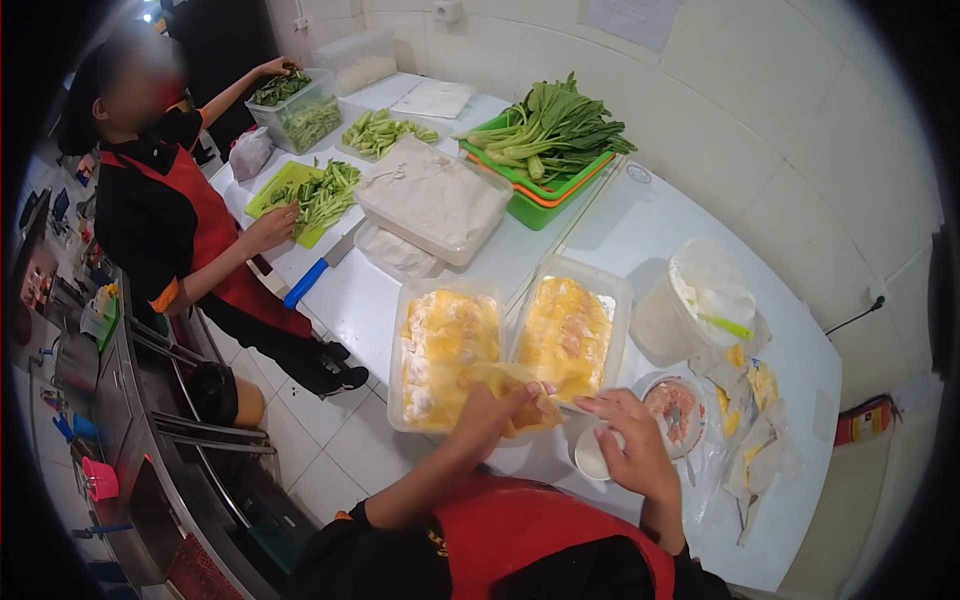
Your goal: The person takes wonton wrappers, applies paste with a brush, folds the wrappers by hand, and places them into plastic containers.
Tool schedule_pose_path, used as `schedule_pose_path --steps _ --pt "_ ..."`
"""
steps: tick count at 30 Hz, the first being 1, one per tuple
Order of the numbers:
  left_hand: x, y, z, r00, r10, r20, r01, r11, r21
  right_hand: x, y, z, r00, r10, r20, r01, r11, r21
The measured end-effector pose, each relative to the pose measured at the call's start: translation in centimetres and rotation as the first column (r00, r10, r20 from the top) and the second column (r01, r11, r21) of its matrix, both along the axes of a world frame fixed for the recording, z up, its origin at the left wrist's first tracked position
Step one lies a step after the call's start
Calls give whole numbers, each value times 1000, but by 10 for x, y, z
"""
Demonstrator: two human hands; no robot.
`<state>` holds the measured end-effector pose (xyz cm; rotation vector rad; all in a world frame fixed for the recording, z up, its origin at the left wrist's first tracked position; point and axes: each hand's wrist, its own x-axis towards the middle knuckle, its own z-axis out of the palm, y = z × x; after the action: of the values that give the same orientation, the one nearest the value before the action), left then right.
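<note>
A thin yellow wrapper [535,414] lies in my left hand [488,410], its fingers pressed round it, with a little filling near its edge. My right hand [632,440] is just right of it, fingers apart, above a small white bowl [592,458]. Behind my hands stand two clear plastic trays of floured yellow dumplings, the left tray [397,372] and the right tray [622,320]. To the right of my right hand sits a bowl of pinkish minced filling [672,408] with a spoon handle at its edge.
At the left a co-worker in a red apron [205,220] handles greens [325,195] beside a blue-handled knife [305,284]. Stacked lidded tubs [435,195], a green basket of leafy vegetables [540,212], a white bucket [668,320] and yellow wrappers on plastic [762,385] stand around the table.
</note>
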<state>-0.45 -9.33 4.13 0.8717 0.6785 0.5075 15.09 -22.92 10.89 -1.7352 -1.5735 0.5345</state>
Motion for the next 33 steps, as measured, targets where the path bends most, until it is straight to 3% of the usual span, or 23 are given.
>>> schedule_pose_path --steps 2,3,6,9,12,14,16,18,21,24,28,33 --pt "-2 -1 -2 999 -37 30 38 998 -59 -6 19 -11 997 67 45 -75 976 203" --pt "-3 -1 -3 998 -51 47 55 995 -87 -10 25 -14 998 46 38 -52 987 152" --pt "-10 -1 -8 993 -119 0 119 992 34 -11 33 -18 986 31 165 -60 983 172" --pt "-10 -7 -2 997 -63 -47 66 996 53 -17 36 -16 949 -72 308 7 978 208" --pt "-10 -2 -8 971 -211 -112 210 978 -17 -13 40 -13 895 -61 442 -52 969 240" --pt "-9 -3 -6 984 -163 -71 159 986 -55 -17 36 -12 984 -93 150 56 971 233" --pt "-7 -5 -3 998 -70 -1 69 992 -103 -24 32 -18 988 -114 -106 129 979 155" --pt "-4 -7 1 993 64 95 -48 985 -165 -29 27 -36 941 -143 -307 157 987 23" --pt "-3 -4 6 988 57 141 -23 973 -230 -25 27 -47 829 -152 -538 216 975 56" --pt "-7 2 -4 987 -80 137 112 964 -240 -22 26 -45 690 -108 -715 219 974 64" --pt "-11 3 4 978 -207 13 207 978 2 -10 23 -31 710 36 -703 63 992 114" --pt "-15 1 24 937 -287 -200 344 857 383 -11 32 -5 755 184 -629 -147 983 112"
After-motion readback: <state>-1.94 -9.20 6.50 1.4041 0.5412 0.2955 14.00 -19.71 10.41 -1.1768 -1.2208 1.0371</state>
